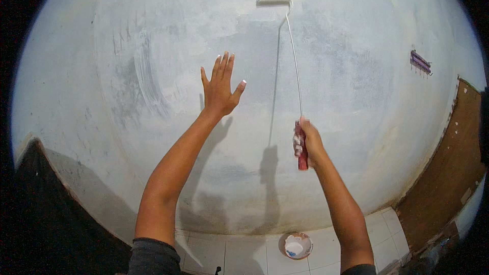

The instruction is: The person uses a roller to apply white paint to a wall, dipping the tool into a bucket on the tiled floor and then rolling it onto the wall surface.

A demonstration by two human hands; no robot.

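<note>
My right hand [308, 141] grips the red handle of a paint roller [274, 1], and white paint marks its fingers. The roller's long thin metal rod runs up from the handle, and its white sleeve lies against the upper part of the wall [248, 137]. My left hand [220, 88] is raised before the wall with its fingers spread, holding nothing, with white on some fingertips. Whether its fingers touch the wall I cannot tell. The wall is whitish with patchy grey areas and streaky brush marks at the left.
A bowl [298, 245] with white paint stands on the tiled floor [244, 252] near the foot of the wall. A purple hook rack [420, 62] hangs at the right. Beyond it is a brown panel [439, 168]; a dark shape [49, 198] fills the lower left.
</note>
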